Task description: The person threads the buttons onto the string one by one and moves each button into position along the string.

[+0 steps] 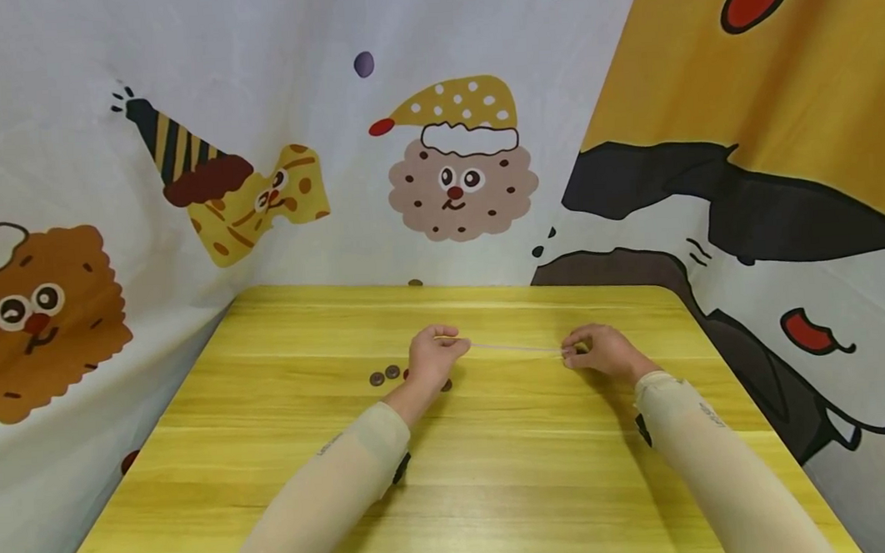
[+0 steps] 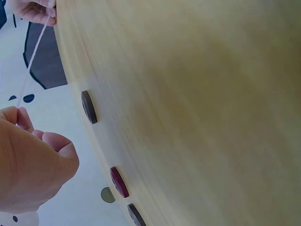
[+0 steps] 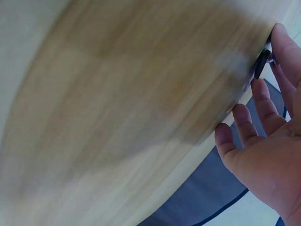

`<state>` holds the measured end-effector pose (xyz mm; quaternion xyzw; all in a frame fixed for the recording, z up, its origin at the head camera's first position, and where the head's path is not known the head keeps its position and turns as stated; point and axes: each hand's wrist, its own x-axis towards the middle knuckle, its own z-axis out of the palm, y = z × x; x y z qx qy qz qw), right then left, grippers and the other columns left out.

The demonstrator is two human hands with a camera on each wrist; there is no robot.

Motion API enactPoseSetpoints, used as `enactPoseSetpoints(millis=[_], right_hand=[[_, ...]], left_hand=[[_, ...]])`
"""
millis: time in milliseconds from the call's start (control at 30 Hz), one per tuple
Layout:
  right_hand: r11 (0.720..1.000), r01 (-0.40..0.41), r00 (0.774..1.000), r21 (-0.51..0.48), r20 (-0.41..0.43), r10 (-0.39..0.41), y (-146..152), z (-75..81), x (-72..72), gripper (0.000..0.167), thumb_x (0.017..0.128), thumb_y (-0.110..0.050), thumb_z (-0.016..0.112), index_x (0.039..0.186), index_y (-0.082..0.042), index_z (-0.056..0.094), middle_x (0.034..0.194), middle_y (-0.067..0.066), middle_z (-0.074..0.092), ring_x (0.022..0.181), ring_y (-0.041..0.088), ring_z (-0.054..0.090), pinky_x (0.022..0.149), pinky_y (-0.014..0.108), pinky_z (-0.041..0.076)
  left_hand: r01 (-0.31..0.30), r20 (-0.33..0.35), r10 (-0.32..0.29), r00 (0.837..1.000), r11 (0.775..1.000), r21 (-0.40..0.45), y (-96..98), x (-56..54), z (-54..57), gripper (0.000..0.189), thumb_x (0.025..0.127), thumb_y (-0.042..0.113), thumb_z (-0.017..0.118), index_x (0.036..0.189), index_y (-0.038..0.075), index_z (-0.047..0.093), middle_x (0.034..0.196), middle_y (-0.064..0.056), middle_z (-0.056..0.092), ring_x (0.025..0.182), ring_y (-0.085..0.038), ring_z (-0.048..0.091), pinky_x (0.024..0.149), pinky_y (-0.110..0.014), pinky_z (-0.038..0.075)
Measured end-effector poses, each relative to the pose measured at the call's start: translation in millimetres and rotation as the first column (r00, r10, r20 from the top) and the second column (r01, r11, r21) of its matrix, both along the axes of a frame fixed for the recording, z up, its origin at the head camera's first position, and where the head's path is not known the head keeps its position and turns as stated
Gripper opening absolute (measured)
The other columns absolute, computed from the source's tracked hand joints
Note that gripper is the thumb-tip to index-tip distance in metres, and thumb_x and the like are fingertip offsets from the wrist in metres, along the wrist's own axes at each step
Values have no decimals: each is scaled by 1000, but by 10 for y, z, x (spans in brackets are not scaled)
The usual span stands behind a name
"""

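A thin white string stretches between the two hands over the far part of the table. My left hand pinches its left end between thumb and forefinger. At the right end, my right hand holds the string in its fingertips. Dark round buttons lie on the table beside the left hand, which partly covers some of them. In the left wrist view one button is dark red and another is dark brown. In the right wrist view a dark disc shows between the thumb and fingers.
The wooden table has a yellowish grain and rounded far corners. A cloth curtain with cartoon prints hangs behind it and along both sides. Beige sleeves cover both forearms.
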<state>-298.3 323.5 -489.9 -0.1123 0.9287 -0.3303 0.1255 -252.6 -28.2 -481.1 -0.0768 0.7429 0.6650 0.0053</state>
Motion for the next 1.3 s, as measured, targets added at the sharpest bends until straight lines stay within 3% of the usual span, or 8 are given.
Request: enactPoseSetpoints(millis=[267, 600, 700, 833, 967, 1067, 1167, 1300], right_hand=[[1000, -19, 1000, 19, 15, 19, 56, -4, -6, 38, 101, -22, 77, 134, -5, 70, 162, 27, 46, 152, 50, 40, 123, 67, 37], [1000, -23, 1000, 12, 15, 23, 49, -6, -17, 44, 99, -22, 79, 137, -3, 67, 153, 25, 56, 145, 47, 48, 122, 68, 37], [1000, -17, 999, 4, 52, 17, 36, 17, -9, 54, 100, -25, 79, 145, -1, 61, 148, 23, 61, 143, 44, 52, 121, 65, 39], [1000, 11, 998, -14, 66, -10, -45, 77, -13, 74, 102, -43, 74, 157, 0, 48, 154, 24, 58, 135, 39, 62, 115, 57, 49], [997, 31, 1000, -73, 4, -31, -294, 155, -37, 79, 103, -58, 65, 158, -4, 48, 156, 23, 57, 116, 35, 72, 101, 50, 58], [995, -15, 999, -97, -53, 10, -608, 231, -37, 73, 105, -59, 62, 155, -8, 54, 154, 20, 59, 127, 37, 67, 108, 55, 54], [988, -92, 993, -123, -79, 82, -949, 279, -14, 64, 106, -54, 63, 151, -10, 58, 152, 15, 62, 144, 37, 55, 121, 62, 42], [965, -188, 982, -185, -47, 183, -1296, 278, 36, 61, 104, -47, 69, 150, -10, 59, 143, 11, 68, 139, 33, 60, 123, 63, 39]], left_hand=[[8, 10, -8, 1000, 1000, 6, 9, -7, 2, 20, 94, 18, 83, 109, 12, 71, 113, -11, 72, 97, -23, 69, 70, -29, 52], [14, 6, -14, 1000, 1000, -7, 25, 9, -8, 22, 93, 17, 83, 110, 8, 72, 107, -9, 73, 88, -19, 64, 66, -28, 49], [7, 6, -6, 1000, 1000, -7, 27, 15, -16, 21, 93, 18, 83, 109, 9, 71, 106, -9, 74, 88, -19, 65, 67, -28, 49], [-9, 3, 9, 1000, 1000, -9, 26, 21, -25, 19, 93, 18, 84, 105, 12, 71, 106, -9, 76, 90, -20, 67, 69, -28, 50], [-18, 3, 18, 1000, 1000, -9, 21, 16, -45, 19, 92, 19, 84, 105, 13, 71, 107, -9, 77, 91, -21, 68, 70, -28, 51], [-21, -2, 21, 1000, 1000, 2, 22, 6, -61, 19, 93, 18, 84, 104, 13, 71, 106, -8, 77, 89, -20, 67, 69, -28, 50], [-18, -13, 18, 1000, 1000, 9, 37, -9, -74, 22, 93, 18, 84, 108, 9, 71, 106, -9, 78, 90, -20, 68, 71, -29, 52], [-12, -18, 12, 1000, 1000, -3, 57, -7, -70, 24, 93, 19, 83, 111, 7, 71, 108, -8, 78, 96, -21, 71, 79, -31, 56]])
